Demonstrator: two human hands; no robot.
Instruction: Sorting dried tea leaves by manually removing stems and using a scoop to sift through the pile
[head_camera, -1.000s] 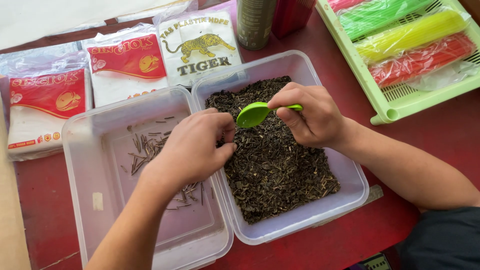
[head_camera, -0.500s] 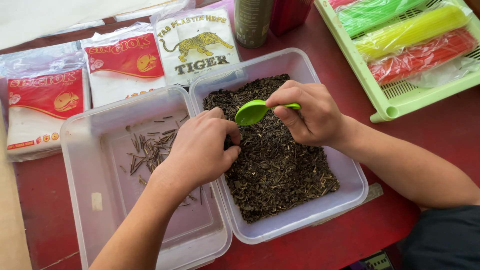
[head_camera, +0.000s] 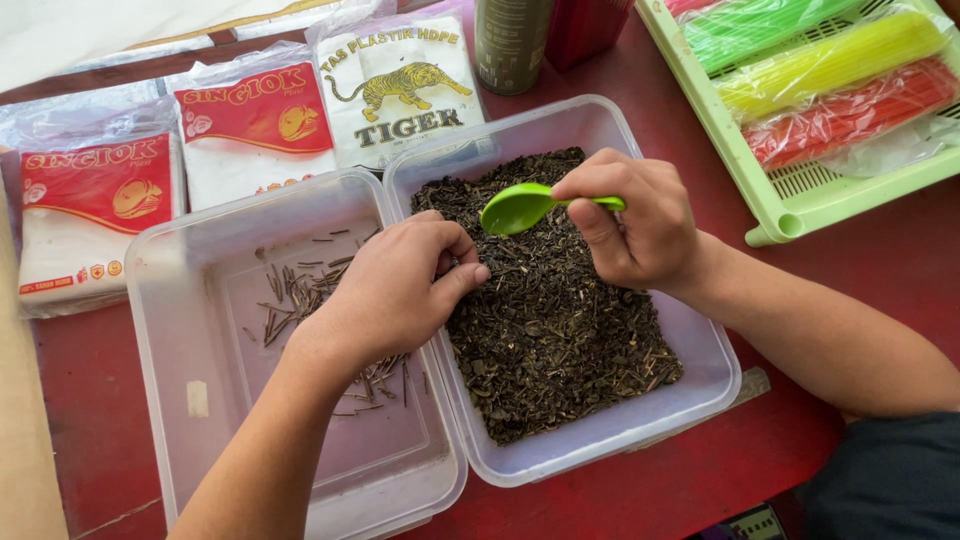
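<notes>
Two clear plastic tubs stand side by side on a red table. The right tub (head_camera: 716, 372) is filled with dark dried leaves (head_camera: 545, 310). The left tub (head_camera: 150, 330) holds a few thin brown stems (head_camera: 300, 295). My right hand (head_camera: 640, 215) grips a green plastic spoon (head_camera: 520, 207) just above the leaves. My left hand (head_camera: 395, 290) rests across the rims between the tubs, fingertips pinched together at the leaf pile's left edge; whether it holds a stem is hidden.
Packs of plastic bags (head_camera: 250, 125) lie at the back left. A dark can (head_camera: 513, 40) and a red container (head_camera: 585, 28) stand behind the tubs. A light green tray (head_camera: 770, 200) with bundles of coloured straws (head_camera: 820, 70) sits at the back right.
My right hand has lifted the green spoon slightly up and to the right. My left hand's fingers have curled and shifted a little toward the leaves.
</notes>
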